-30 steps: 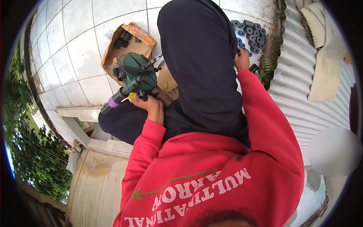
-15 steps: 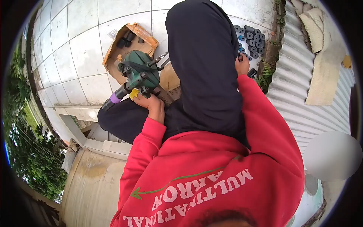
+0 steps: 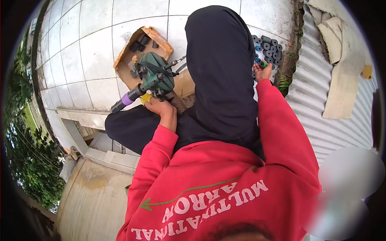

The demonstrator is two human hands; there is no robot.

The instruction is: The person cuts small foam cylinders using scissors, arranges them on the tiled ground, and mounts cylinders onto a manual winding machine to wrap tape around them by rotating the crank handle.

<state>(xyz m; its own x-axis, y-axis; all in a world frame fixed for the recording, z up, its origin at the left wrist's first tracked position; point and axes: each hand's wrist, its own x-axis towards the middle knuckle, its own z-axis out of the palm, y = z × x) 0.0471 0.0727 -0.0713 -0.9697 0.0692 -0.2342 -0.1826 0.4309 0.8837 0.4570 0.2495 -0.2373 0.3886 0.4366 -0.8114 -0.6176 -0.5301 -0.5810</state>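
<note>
My left hand (image 3: 161, 107) is closed round a small yellow piece (image 3: 145, 99), its fingers partly hidden under a dark green machine (image 3: 159, 74). This machine has a metal chuck-like shaft (image 3: 173, 63) pointing right and a black tube with a purple band (image 3: 127, 99) pointing lower left. Beyond my right knee, my right hand (image 3: 263, 73) pinches a short black cylinder with a green end (image 3: 263, 64). It is right beside a group of black cylinders with centre holes (image 3: 267, 46); a few among them show blue.
Behind the green machine lies an open cardboard box (image 3: 120, 56) with several black pieces inside. White floor tiles (image 3: 96, 48) spread ahead. Corrugated sheeting (image 3: 309, 92) with a beige cloth strip (image 3: 341, 96) lies at the right. My bent legs (image 3: 221, 72) stand between both hands.
My right hand has lifted slightly and turned, and the green-ended black cylinder now shows in its fingers. My left hand stays by the machine. The whole view has shifted a little.
</note>
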